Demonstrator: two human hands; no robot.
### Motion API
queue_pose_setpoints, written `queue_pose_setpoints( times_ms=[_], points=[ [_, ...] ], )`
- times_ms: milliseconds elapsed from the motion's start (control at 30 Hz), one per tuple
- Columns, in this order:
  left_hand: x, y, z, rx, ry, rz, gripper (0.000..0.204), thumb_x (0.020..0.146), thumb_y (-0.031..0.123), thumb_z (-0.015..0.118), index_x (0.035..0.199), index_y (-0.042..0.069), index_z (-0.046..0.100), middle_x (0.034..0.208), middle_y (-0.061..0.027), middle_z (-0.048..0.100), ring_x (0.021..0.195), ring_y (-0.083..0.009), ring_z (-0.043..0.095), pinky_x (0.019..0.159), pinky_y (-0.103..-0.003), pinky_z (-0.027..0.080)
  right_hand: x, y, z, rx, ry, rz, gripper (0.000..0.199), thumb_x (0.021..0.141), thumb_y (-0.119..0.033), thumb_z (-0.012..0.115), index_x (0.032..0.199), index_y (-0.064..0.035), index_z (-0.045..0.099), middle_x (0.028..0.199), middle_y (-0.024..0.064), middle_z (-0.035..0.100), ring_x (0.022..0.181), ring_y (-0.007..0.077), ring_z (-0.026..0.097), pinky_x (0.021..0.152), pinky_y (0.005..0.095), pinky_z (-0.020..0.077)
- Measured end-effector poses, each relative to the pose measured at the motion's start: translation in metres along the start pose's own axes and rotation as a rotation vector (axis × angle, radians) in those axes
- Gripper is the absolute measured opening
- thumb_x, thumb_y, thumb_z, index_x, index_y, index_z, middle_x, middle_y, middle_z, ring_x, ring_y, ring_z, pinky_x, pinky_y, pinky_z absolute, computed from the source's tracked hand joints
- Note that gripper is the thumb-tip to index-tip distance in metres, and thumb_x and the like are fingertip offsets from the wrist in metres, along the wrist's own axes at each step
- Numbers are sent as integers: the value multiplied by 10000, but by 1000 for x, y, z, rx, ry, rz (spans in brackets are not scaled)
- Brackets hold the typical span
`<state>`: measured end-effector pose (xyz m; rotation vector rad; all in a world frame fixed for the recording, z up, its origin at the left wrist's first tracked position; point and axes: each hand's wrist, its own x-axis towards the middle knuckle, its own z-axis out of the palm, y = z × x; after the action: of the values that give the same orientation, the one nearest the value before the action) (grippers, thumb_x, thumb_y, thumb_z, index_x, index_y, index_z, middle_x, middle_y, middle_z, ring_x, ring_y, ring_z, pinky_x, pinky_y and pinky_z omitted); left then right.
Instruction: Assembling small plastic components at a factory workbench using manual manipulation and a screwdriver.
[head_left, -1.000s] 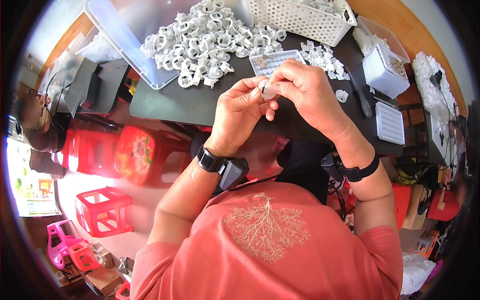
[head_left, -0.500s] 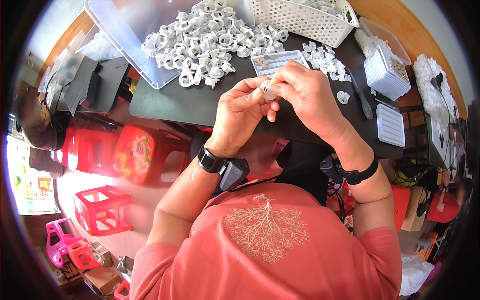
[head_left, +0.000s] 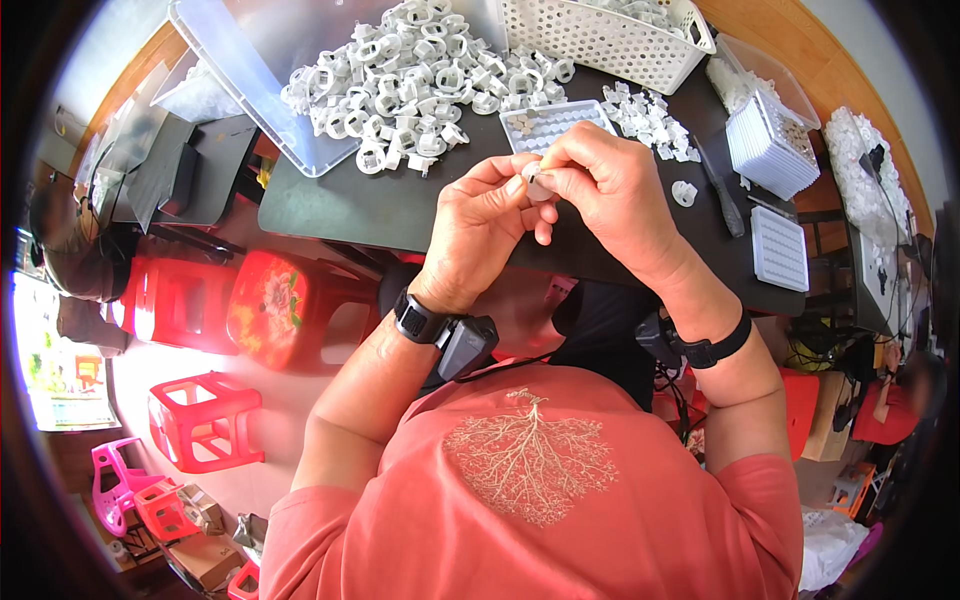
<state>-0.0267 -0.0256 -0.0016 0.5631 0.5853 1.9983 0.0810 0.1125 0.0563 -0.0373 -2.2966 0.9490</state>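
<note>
Between my two hands, above the table's near edge, is a small whitish plastic part. My left hand grips it between thumb and fingers. The fingertips of my right hand pinch at its upper side, hiding some of it. Just beyond the hands lies a pale compartment tray with a few small tan round pieces at its left end. A large heap of white ring-shaped plastic parts covers the table behind my left hand. Small white plastic pieces are piled past my right hand.
The dark table also bears a clear plastic bin lying tilted, a white perforated basket, a stack of white trays, a single tray, a dark-handled tool and one loose white part. Red stools stand at left.
Both hands keep their hold on the small part, with only a slight shift of the right fingers. The table things look unchanged.
</note>
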Motion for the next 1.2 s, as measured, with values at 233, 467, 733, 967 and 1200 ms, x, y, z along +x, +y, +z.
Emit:
queue_pose_setpoints(
  times_ms=[233, 467, 733, 967, 1200],
  points=[
    [-1, -1, -3, 75, -22, 4, 238, 1008, 108, 580, 1184, -52, 589, 1051, -153, 663, 854, -264, 671, 671, -356, 551, 9, -1, -10, 381, -135, 298, 34, 875, 30, 643, 868, 15, 613, 742, 58, 636, 665, 143, 661, 612, 294, 524],
    [-1, 1, 1, 28, 10, 6, 174, 1001, 61, 575, 1144, -37, 596, 1029, -161, 669, 834, -292, 686, 664, -387, 568, 23, -3, -10, 631, -384, 384, 79, 911, 57, 582, 953, 2, 620, 797, 48, 643, 618, 112, 617, 585, 257, 522],
    [3, -1, 5, -5, 31, 22, 249, 1030, 125, 548, 1198, -58, 569, 1057, -165, 660, 854, -269, 665, 669, -365, 551, -4, 4, 9, 805, 11, 423, 107, 956, -1, 615, 1055, 31, 639, 827, 60, 663, 640, 108, 636, 581, 269, 538],
    [1, -3, 1, 46, 18, 26, 273, 1000, 138, 604, 1221, -19, 572, 1014, -150, 668, 802, -266, 669, 647, -358, 538, -6, -5, 1, 639, -98, 422, 69, 926, -3, 658, 946, 56, 629, 799, 81, 663, 657, 122, 644, 576, 285, 554],
    [-4, 2, 7, 20, -8, 19, 264, 1019, 161, 566, 1234, 9, 556, 1013, -190, 673, 818, -290, 673, 651, -367, 545, 24, 4, -20, 452, -100, 392, 89, 834, 26, 706, 868, -5, 630, 754, 48, 664, 577, 98, 612, 486, 254, 481]
  ],
)
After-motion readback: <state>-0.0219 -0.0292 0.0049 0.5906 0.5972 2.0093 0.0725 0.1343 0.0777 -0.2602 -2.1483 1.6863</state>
